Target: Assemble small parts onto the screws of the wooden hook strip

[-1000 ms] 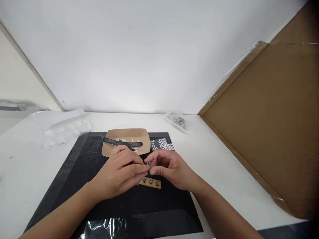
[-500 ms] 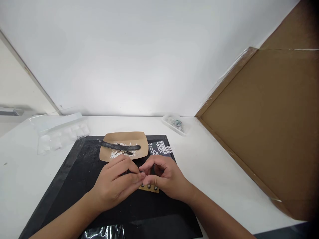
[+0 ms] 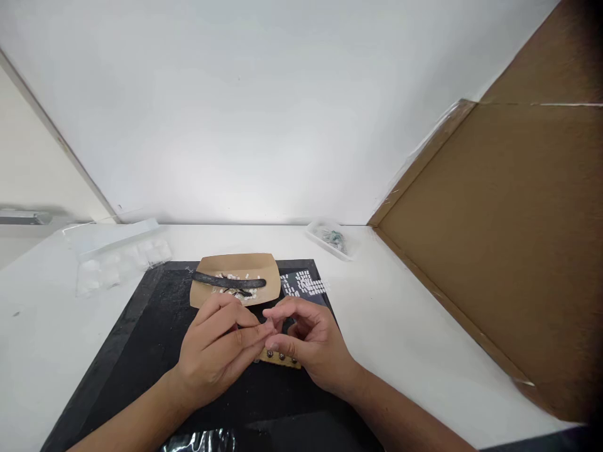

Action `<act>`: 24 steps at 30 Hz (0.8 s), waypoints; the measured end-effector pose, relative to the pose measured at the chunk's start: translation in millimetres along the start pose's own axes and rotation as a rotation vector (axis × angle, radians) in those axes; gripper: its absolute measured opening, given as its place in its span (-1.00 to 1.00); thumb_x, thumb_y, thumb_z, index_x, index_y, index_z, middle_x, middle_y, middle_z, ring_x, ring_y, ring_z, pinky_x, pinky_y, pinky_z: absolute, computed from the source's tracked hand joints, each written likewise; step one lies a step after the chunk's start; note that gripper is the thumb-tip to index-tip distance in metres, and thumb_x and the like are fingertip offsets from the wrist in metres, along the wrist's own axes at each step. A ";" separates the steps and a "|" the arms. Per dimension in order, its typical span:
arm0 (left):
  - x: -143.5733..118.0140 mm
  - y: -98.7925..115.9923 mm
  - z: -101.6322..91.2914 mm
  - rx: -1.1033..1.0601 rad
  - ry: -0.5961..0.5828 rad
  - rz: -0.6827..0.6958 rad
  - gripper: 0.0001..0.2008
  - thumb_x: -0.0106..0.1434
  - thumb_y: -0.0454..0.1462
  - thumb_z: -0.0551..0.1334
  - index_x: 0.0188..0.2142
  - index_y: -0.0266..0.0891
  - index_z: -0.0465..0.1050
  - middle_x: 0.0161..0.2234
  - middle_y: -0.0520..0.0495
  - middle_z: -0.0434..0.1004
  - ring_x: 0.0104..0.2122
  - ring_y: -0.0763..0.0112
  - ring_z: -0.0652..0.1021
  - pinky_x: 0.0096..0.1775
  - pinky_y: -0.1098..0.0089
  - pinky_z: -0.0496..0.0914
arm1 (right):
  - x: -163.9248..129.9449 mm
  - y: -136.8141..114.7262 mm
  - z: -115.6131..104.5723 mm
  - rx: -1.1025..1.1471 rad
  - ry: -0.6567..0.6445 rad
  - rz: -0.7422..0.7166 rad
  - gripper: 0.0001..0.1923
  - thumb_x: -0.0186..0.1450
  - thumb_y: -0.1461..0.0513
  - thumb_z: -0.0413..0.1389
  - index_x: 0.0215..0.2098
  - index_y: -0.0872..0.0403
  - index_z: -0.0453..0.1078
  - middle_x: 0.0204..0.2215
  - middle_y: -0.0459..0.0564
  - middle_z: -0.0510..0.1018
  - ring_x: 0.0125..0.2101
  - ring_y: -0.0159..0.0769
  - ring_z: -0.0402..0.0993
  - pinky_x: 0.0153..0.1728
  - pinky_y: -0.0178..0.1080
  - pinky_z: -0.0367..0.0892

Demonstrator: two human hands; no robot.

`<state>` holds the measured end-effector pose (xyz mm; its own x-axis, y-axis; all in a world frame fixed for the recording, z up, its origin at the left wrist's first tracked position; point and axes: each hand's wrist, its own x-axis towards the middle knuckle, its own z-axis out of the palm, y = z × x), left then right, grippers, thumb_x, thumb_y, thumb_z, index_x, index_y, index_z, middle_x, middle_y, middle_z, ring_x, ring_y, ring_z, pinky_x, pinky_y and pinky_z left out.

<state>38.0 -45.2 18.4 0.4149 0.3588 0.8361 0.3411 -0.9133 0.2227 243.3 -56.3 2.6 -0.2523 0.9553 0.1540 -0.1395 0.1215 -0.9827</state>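
Observation:
My left hand (image 3: 217, 348) is closed in a pinch, its thumb and fingertips pressed on something too small to make out. Close against it, my right hand (image 3: 320, 345) curves its thumb and index finger around the same spot. A yellow strip with several shiny dark balls (image 3: 286, 361) lies under both hands, partly covered by them. Just beyond the hands is a brown paper tray (image 3: 261, 260) holding small white pieces and a long black curved strip (image 3: 230, 280). Rows of little white pieces (image 3: 311, 284) lie on a dark card behind my right hand.
A black mat (image 3: 141, 351) covers the middle of the white table (image 3: 400, 326). At the back left stands a clear compartment box (image 3: 125, 257). A small white tray (image 3: 330, 242) with a greenish tangle sits at the back. Cardboard (image 3: 509, 251) walls the right side.
The view has tilted slightly, so everything sits a little lower. My right thumb and index finger have parted slightly around the left fingertips. The left hand keeps its pinch.

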 end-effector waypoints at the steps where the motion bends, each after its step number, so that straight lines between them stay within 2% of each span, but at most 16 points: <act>1: -1.5 -0.8 0.5 -0.001 -0.012 0.001 -0.66 0.31 -0.51 0.42 0.05 -0.32 0.59 -0.30 -0.08 0.57 -0.28 0.35 0.47 -0.20 0.25 0.41 | -0.4 0.6 1.1 0.004 0.022 -0.033 -0.68 0.15 0.13 0.53 -0.14 -0.07 0.68 -0.36 -0.09 0.62 -0.40 -0.38 0.47 -0.55 -0.40 0.22; 4: -6.3 -3.9 3.4 -0.027 -0.062 -0.004 -0.53 0.31 -0.55 0.38 0.18 -0.33 0.52 -0.30 -0.08 0.50 -0.28 0.35 0.44 -0.24 0.27 0.37 | -1.2 1.7 2.7 -0.074 0.116 -0.159 -0.74 0.24 0.12 0.47 -0.11 -0.09 0.68 -0.32 -0.07 0.61 -0.36 -0.35 0.52 -0.52 -0.38 0.29; 7: -9.7 -6.4 6.8 -0.075 -0.114 -0.038 -0.50 0.32 -0.57 0.33 0.22 -0.29 0.49 -0.29 -0.08 0.49 -0.27 0.34 0.42 -0.21 0.26 0.36 | -1.3 0.8 2.1 -0.186 0.178 -0.256 -0.75 0.30 0.15 0.43 -0.05 -0.11 0.65 -0.25 -0.04 0.61 -0.32 -0.31 0.56 -0.56 -0.38 0.27; 15: -12.2 -11.7 8.4 -0.166 -0.208 -0.077 -0.44 0.36 -0.55 0.24 0.31 -0.21 0.41 -0.24 -0.10 0.48 -0.22 0.28 0.42 -0.18 0.23 0.37 | -0.8 -2.7 -1.2 -0.238 0.163 -0.367 -0.73 0.37 0.21 0.37 0.03 -0.16 0.60 -0.24 -0.05 0.57 -0.31 -0.31 0.57 -0.57 -0.37 0.28; 24: -13.3 -12.4 6.4 -0.151 -0.309 -0.126 -0.45 0.40 -0.52 0.18 0.33 -0.17 0.35 -0.17 -0.13 0.45 -0.19 0.27 0.40 -0.13 0.19 0.37 | 1.9 -1.2 -5.1 -0.131 0.165 -0.273 -0.72 0.30 0.17 0.43 -0.03 -0.11 0.61 -0.22 -0.03 0.58 -0.33 -0.33 0.53 -0.55 -0.37 0.25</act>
<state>33.6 -37.4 1.3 0.6206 0.4909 0.6115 0.2871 -0.8679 0.4053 247.9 -53.2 3.6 -0.0631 0.9120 0.4054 -0.0541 0.4024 -0.9138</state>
